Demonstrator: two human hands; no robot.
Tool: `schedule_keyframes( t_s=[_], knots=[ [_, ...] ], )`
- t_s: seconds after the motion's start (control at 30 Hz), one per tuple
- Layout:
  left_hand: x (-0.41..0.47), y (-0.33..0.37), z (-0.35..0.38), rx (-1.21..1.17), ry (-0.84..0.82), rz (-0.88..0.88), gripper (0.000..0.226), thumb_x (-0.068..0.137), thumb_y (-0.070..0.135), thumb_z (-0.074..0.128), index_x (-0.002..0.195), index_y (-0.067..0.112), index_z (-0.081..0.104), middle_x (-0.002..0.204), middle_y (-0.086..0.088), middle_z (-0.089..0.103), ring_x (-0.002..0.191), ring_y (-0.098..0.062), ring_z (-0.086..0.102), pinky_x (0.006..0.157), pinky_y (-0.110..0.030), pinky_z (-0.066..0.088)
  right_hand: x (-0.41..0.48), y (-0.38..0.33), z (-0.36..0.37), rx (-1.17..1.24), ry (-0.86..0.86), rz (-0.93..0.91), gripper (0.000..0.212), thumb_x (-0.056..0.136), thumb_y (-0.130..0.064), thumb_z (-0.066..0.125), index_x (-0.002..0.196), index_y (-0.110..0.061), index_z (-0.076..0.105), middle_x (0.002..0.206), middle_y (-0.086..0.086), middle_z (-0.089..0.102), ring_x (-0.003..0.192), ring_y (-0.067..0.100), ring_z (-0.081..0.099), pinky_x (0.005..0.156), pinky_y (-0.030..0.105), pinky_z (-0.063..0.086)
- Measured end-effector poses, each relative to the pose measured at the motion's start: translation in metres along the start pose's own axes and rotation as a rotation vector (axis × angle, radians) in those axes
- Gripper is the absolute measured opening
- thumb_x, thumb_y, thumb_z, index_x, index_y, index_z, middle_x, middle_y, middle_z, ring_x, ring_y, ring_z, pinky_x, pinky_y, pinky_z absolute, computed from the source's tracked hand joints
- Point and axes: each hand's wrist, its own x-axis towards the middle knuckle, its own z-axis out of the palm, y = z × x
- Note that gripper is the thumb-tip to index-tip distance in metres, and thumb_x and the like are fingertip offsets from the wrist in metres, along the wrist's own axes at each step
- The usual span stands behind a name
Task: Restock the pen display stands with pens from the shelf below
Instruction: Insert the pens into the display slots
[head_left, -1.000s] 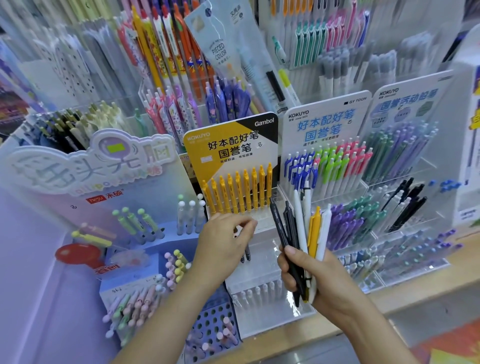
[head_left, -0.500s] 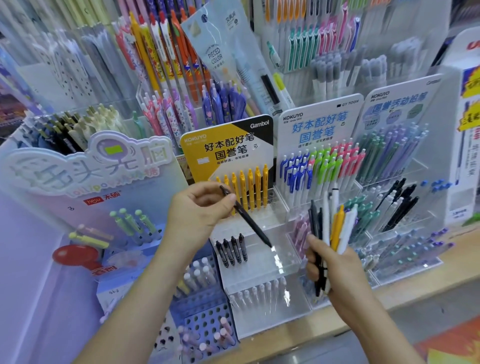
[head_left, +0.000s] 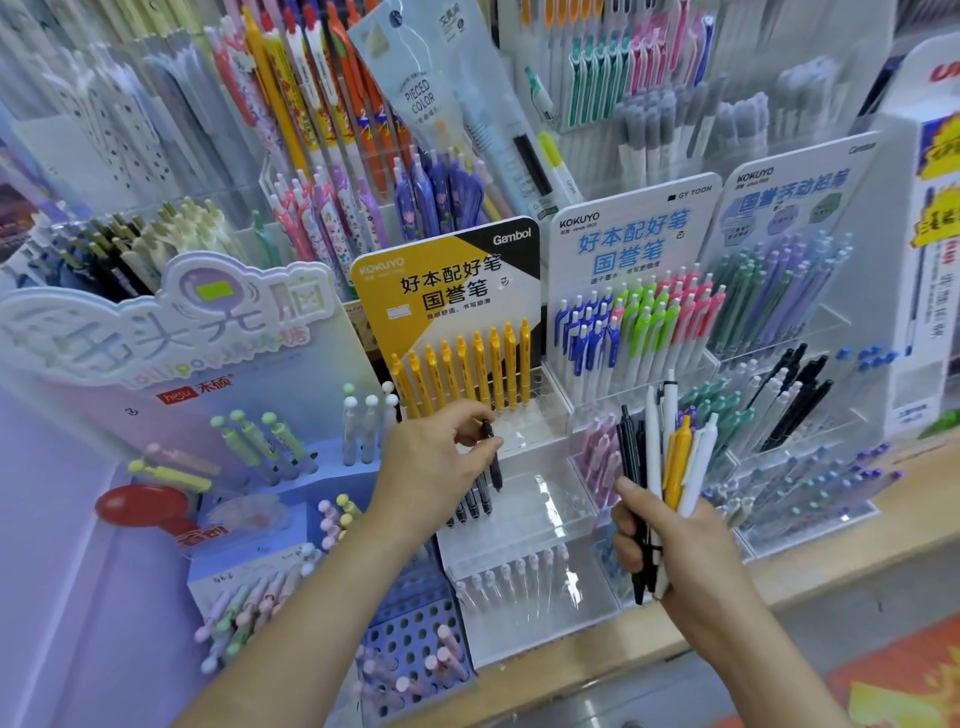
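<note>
At stand (head_left: 447, 283), left hand (head_left: 434, 470) pinches black pen (head_left: 493, 465); right hand (head_left: 683, 545) clutches pens (head_left: 654, 447).

Black pen row (head_left: 472, 504) half hidden behind left hand (head_left: 436, 467) — upper racks (head_left: 675, 78) blurred.

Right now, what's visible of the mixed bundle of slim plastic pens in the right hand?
The mixed bundle of slim black, white and yellow plastic pens stands nearly upright, slightly fanned, clip ends up. Black ones sit left, white ones middle and right, one yellow among them. The right hand grips the lower halves; tips poke out below the fist. Nothing else visibly touches it.
</note>
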Motion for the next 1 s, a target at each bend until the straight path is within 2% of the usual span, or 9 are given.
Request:
schedule_keyframes(
  t_s=[0.1,0.27,0.4,0.47,0.67,0.77,0.9,1.0],
  knots=[
    [-0.002,-0.004,0.006,0.038,-0.038,0.006,0.019,0.081,0.022,0.075,0.1,0.021,0.07,0.084,0.01,0.07,0.082,-0.003,0.066,0.083,-0.023,0.053,-0.001,0.001,-0.001,0.017,0.0,-0.001,0.013,0.092,-0.011,0.062,0.09,-0.007,0.049,0.06,0.007,0.045,0.046,0.018,0.038,0.043,0.026,0.033],
    [-0.006,-0.011,0.012,0.117,-0.098,0.025,0.016,0.083,0.025,0.074,0.098,0.021,0.07,0.088,0.009,0.071,0.084,-0.006,0.065,0.081,-0.024,0.051,-0.003,0.002,0.0,0.007,-0.016,0.006,0.017,0.092,-0.013,0.063,0.085,-0.008,0.048,0.059,0.008,0.047,0.046,0.019,0.038,0.044,0.027,0.033],
    [-0.006,-0.014,0.014,0.183,-0.106,0.102,0.013,0.09,0.027,0.065,0.093,0.017,0.074,0.085,0.002,0.073,0.082,-0.017,0.065,0.076,-0.034,0.052,-0.005,0.003,0.001,-0.032,-0.063,0.004,0.016,0.091,-0.016,0.063,0.088,-0.002,0.056,0.066,0.011,0.051,0.046,0.02,0.04,0.044,0.028,0.034],
    [-0.005,-0.014,0.014,0.216,-0.131,0.129,0.02,0.092,0.028,0.058,0.09,0.015,0.074,0.08,-0.001,0.072,0.08,-0.022,0.064,0.073,-0.037,0.051,-0.005,0.003,0.002,-0.032,-0.073,0.008,0.016,0.091,-0.017,0.063,0.092,-0.001,0.06,0.072,0.013,0.05,0.045,0.019,0.04,0.044,0.028,0.034],
    [-0.001,-0.015,0.019,0.272,-0.108,0.144,0.01,0.087,0.021,0.069,0.088,0.015,0.076,0.083,0.002,0.073,0.086,-0.021,0.052,0.073,-0.032,0.044,-0.005,-0.001,0.007,0.011,-0.152,0.049,0.015,0.093,-0.017,0.058,0.095,-0.002,0.059,0.074,0.014,0.049,0.048,0.019,0.042,0.041,0.026,0.034],
    [0.002,-0.015,0.018,0.322,-0.149,0.124,0.014,0.09,0.026,0.066,0.093,0.017,0.075,0.087,0.003,0.072,0.09,-0.019,0.048,0.074,-0.033,0.043,-0.005,-0.004,0.009,0.059,-0.211,0.077,0.016,0.09,-0.019,0.059,0.092,-0.003,0.055,0.07,0.012,0.052,0.045,0.017,0.042,0.038,0.023,0.033],
    [0.006,-0.014,0.018,0.438,-0.202,0.169,0.019,0.093,0.033,0.059,0.099,0.021,0.072,0.091,0.005,0.071,0.092,-0.015,0.046,0.073,-0.029,0.042,-0.007,-0.005,0.012,0.147,-0.287,0.109,0.03,0.085,-0.022,0.06,0.108,-0.002,0.061,0.068,0.011,0.053,0.045,0.016,0.041,0.036,0.022,0.033],
    [0.004,-0.012,0.016,0.43,-0.207,0.121,0.021,0.094,0.037,0.057,0.102,0.024,0.071,0.095,0.011,0.069,0.094,-0.012,0.045,0.073,-0.025,0.037,-0.008,-0.005,0.015,0.177,-0.328,0.108,0.031,0.084,-0.021,0.06,0.107,-0.001,0.06,0.067,0.012,0.052,0.044,0.016,0.041,0.037,0.021,0.032]
  ],
)
